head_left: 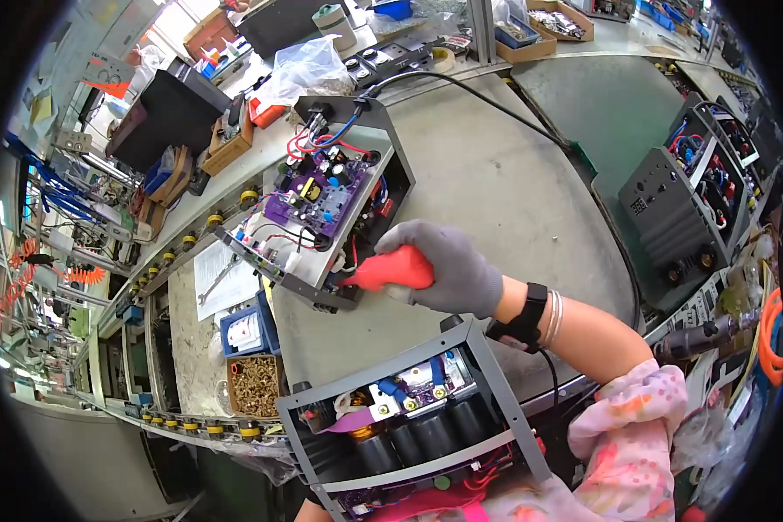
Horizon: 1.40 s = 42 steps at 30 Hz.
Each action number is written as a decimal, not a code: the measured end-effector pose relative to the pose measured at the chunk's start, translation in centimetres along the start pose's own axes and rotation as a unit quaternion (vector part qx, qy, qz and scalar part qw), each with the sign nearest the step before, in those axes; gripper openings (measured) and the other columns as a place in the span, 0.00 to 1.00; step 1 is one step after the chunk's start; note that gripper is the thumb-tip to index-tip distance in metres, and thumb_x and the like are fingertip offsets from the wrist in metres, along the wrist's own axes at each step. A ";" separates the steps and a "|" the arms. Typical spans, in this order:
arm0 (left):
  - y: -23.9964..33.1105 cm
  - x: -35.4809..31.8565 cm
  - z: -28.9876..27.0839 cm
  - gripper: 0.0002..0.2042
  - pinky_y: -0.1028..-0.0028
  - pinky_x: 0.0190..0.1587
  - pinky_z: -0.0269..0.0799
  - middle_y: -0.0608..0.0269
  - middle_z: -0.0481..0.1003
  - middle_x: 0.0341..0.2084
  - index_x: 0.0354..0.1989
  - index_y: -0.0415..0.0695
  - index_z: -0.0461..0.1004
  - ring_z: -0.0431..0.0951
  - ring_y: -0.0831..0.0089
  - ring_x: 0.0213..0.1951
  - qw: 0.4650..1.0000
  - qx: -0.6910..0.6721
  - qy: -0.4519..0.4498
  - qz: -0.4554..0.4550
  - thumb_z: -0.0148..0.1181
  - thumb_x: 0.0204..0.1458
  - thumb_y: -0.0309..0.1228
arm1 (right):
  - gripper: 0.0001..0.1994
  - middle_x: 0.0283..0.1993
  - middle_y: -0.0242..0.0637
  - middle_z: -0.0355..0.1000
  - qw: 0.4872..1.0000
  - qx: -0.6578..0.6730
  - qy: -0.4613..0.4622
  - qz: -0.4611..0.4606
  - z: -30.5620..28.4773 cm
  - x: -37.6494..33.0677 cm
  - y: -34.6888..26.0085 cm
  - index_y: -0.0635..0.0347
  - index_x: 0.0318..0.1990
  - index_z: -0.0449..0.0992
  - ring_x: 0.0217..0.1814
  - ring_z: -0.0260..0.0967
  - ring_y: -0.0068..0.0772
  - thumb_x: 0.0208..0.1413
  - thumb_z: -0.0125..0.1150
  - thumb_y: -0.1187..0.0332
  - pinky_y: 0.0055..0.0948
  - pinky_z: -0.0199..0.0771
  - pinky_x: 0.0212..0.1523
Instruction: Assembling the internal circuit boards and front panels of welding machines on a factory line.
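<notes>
My right hand, in a grey glove, is closed around a red, smooth, tapered thing whose exact kind I cannot make out. Its narrow end points left, at the lower corner of an open electronics chassis with a purple circuit board and red and blue wires. Close to me, a second open grey metal chassis stands tilted, showing black cylinders and brass screws. A bit of bare skin shows at its lower left edge, but my left hand itself is hidden.
A third chassis with a dark front panel stands at the right. Left of the bench lie a blue bin, a box of brass-coloured parts and a paper sheet. A black cable crosses the far side. An orange hose hangs at right.
</notes>
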<state>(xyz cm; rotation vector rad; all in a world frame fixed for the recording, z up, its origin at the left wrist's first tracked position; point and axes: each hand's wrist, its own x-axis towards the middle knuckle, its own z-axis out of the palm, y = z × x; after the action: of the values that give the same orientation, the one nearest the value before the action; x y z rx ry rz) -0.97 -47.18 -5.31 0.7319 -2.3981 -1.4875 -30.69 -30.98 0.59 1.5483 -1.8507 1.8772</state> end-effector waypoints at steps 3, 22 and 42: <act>-0.6 -0.8 0.8 0.18 0.76 0.32 0.72 0.61 0.76 0.29 0.44 0.40 0.71 0.75 0.73 0.27 1.000 0.008 0.002 -0.002 0.43 0.62 0.42 | 0.22 0.40 0.41 0.73 1.000 0.017 -0.007 -0.007 0.8 0.0 0.8 0.59 0.43 0.69 0.42 0.73 0.45 0.38 0.72 0.71 0.34 0.74 0.43; -1.0 -2.5 0.0 0.14 0.74 0.31 0.71 0.61 0.75 0.27 0.42 0.39 0.70 0.75 0.73 0.27 0.995 -0.021 0.058 0.076 0.46 0.59 0.38 | 0.27 0.43 0.38 0.73 0.977 -0.133 0.162 0.042 -8.2 -3.7 -11.6 0.60 0.48 0.68 0.45 0.73 0.31 0.36 0.70 0.78 0.31 0.74 0.46; -4.7 -3.2 0.6 0.09 0.69 0.33 0.69 0.54 0.75 0.28 0.41 0.38 0.70 0.76 0.63 0.30 0.980 -0.123 0.118 0.103 0.50 0.54 0.27 | 0.32 0.37 0.45 0.73 0.977 -0.153 0.083 -0.127 3.0 -14.9 -26.0 0.57 0.41 0.63 0.25 0.65 0.33 0.28 0.80 0.67 0.29 0.64 0.23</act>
<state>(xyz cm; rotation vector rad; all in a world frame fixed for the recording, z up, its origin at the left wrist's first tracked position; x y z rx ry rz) 2.83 -46.77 -9.54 0.5504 -2.0024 -1.4850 -4.55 -18.09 8.05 1.3997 -1.6820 1.4821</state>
